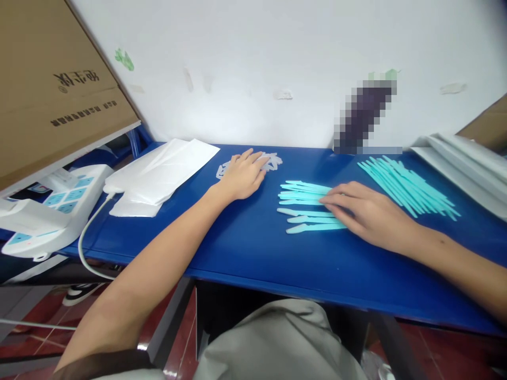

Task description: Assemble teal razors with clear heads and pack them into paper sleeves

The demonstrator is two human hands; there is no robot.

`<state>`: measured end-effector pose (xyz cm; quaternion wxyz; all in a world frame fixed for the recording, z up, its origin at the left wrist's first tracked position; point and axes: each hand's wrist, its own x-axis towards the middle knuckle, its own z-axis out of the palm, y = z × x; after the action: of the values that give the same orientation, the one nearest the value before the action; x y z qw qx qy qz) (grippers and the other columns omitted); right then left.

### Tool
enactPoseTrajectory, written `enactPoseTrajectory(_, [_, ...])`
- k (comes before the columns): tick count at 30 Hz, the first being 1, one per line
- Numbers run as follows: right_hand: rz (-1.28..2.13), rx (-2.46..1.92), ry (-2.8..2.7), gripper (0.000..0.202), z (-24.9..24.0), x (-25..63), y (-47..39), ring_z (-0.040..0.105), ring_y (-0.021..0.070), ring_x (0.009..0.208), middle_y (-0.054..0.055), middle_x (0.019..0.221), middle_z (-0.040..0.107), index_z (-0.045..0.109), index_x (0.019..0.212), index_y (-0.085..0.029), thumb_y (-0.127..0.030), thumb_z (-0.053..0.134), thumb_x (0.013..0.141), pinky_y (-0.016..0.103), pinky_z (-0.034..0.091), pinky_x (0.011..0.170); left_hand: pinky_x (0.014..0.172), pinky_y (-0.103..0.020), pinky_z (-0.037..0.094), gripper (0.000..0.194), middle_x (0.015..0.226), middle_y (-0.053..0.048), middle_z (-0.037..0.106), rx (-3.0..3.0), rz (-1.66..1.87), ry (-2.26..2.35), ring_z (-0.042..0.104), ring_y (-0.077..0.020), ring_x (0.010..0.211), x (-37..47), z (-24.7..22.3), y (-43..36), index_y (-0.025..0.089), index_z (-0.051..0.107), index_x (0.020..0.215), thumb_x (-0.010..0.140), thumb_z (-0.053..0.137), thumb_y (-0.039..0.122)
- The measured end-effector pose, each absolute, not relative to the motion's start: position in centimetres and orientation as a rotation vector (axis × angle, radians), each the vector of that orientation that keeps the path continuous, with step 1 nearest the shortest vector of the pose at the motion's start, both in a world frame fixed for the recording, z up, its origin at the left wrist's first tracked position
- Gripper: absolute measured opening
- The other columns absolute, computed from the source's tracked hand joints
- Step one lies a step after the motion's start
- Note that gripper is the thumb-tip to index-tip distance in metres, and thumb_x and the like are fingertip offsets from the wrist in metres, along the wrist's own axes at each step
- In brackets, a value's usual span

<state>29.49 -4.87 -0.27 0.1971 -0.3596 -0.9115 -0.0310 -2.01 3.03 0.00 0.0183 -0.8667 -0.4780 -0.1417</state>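
Note:
My left hand (244, 176) lies with its fingers spread over a small heap of translucent whitish pieces (272, 161) near the back of the blue table. My right hand (356, 208) rests on a row of turquoise sticks (303, 192) with pale blade-like ends pointing left. Its fingers are bent over the right part of the row and partly hide it; whether they pinch a stick cannot be made out. Behind my right hand, to the right, a larger pile of turquoise sticks (407, 184) lies slanted.
White sheets or bags (162, 169) lie at the left, beside a power strip (75, 206) with a white cable. A cardboard box (59, 89) stands far left. Grey-white packaging (467, 169) is at the right. The blue table (245, 253) meets a white wall.

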Motion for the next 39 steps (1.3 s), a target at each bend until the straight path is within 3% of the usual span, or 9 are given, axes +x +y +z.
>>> enactPoseTrajectory(4, [-0.049, -1.176, -2.556, 0.039, -0.8, 29.9, -4.3, 0.068, 0.0302, 0.089, 0.013, 0.097, 0.071, 0.074, 0.113, -0.018, -0.043, 0.045, 0.106, 0.045, 0.053, 0.079, 0.12, -0.071, 0.03, 0.042, 0.167, -0.022, 0.037, -2.686, -0.231, -1.538, 0.028, -0.0465, 0.157, -2.2, 0.0, 2.6, 0.013, 0.061, 0.143, 0.106, 0.046, 0.028])
enactPoseTrajectory(8, [0.118, -1.306, -2.539, 0.046, -0.8, 30.1, -4.1, 0.069, 0.0289, 0.083, 0.013, 0.097, 0.071, 0.07, 0.12, -0.017, -0.051, 0.041, 0.106, 0.041, 0.052, 0.073, 0.12, -0.065, 0.034, 0.028, 0.156, -0.018, 0.05, -2.72, -0.276, -1.33, 0.034, -0.0418, 0.153, -1.5, 0.5, 1.7, 0.016, 0.072, 0.12, 0.104, 0.05, 0.023])
enactPoseTrajectory(11, [0.162, -1.316, -2.564, 0.044, -0.5, 30.6, -4.0, 0.071, 0.0308, 0.092, 0.014, 0.109, 0.073, 0.068, 0.118, -0.02, -0.052, 0.04, 0.106, 0.043, 0.052, 0.079, 0.114, -0.055, 0.042, 0.024, 0.134, -0.018, 0.061, -2.766, -0.278, -1.209, 0.047, -0.0377, 0.138, -1.3, 0.6, 1.6, 0.014, 0.073, 0.11, 0.104, 0.052, 0.024])
enactPoseTrajectory(17, [0.2, -1.299, -2.606, 0.039, 0.1, 31.1, -4.1, 0.068, 0.0269, 0.082, 0.011, 0.1, 0.069, 0.061, 0.101, -0.022, -0.052, 0.037, 0.106, 0.04, 0.049, 0.073, 0.101, -0.047, 0.047, 0.034, 0.115, -0.018, 0.063, -2.705, -0.34, -1.063, 0.056, -0.0327, 0.112, -1.2, 0.1, 1.8, 0.011, 0.07, 0.107, 0.108, 0.039, 0.025])
enactPoseTrajectory(24, [0.075, -1.251, -2.567, 0.034, -0.2, 30.5, -4.1, 0.064, 0.0251, 0.081, 0.009, 0.094, 0.065, 0.057, 0.098, -0.022, -0.046, 0.035, 0.108, 0.039, 0.048, 0.074, 0.085, -0.039, 0.049, 0.018, 0.094, -0.009, 0.07, -2.76, -0.619, -1.134, 0.061, -0.0258, 0.093, -0.7, 0.3, 1.6, 0.015, 0.063, 0.108, 0.104, 0.047, 0.022])
enactPoseTrajectory(27, [0.016, -1.24, -2.567, 0.033, -0.2, 30.5, -3.9, 0.063, 0.0265, 0.083, 0.009, 0.091, 0.065, 0.055, 0.096, -0.023, -0.045, 0.034, 0.108, 0.041, 0.047, 0.075, 0.085, -0.038, 0.049, 0.014, 0.094, -0.007, 0.073, -2.8, -0.755, -1.092, 0.064, -0.0242, 0.092, -0.7, 0.3, 1.6, 0.018, 0.065, 0.105, 0.103, 0.052, 0.022])
enactPoseTrajectory(33, [0.049, -1.328, -2.421, 0.025, 0.5, 30.5, -4.4, 0.056, 0.0218, 0.061, 0.004, 0.077, 0.061, 0.051, 0.106, -0.023, -0.041, 0.034, 0.108, 0.037, 0.041, 0.06, 0.083, -0.033, 0.052, 0.016, 0.098, -0.005, 0.077, -2.989, -1.209, -1.139, 0.068, -0.0184, 0.086, -0.3, 0.1, 1.7, 0.018, 0.071, 0.103, 0.101, 0.058, 0.027])
enactPoseTrajectory(39, [0.011, -1.339, -2.328, 0.031, 1.2, 30.1, -4.9, 0.06, 0.0238, 0.063, 0.008, 0.081, 0.066, 0.056, 0.111, -0.02, -0.042, 0.035, 0.108, 0.039, 0.043, 0.063, 0.077, -0.029, 0.05, 0.02, 0.098, -0.006, 0.077, -3.094, -1.491, -1.245, 0.066, -0.0158, 0.084, 0.4, -0.4, 1.6, 0.016, 0.075, 0.101, 0.099, 0.062, 0.031])
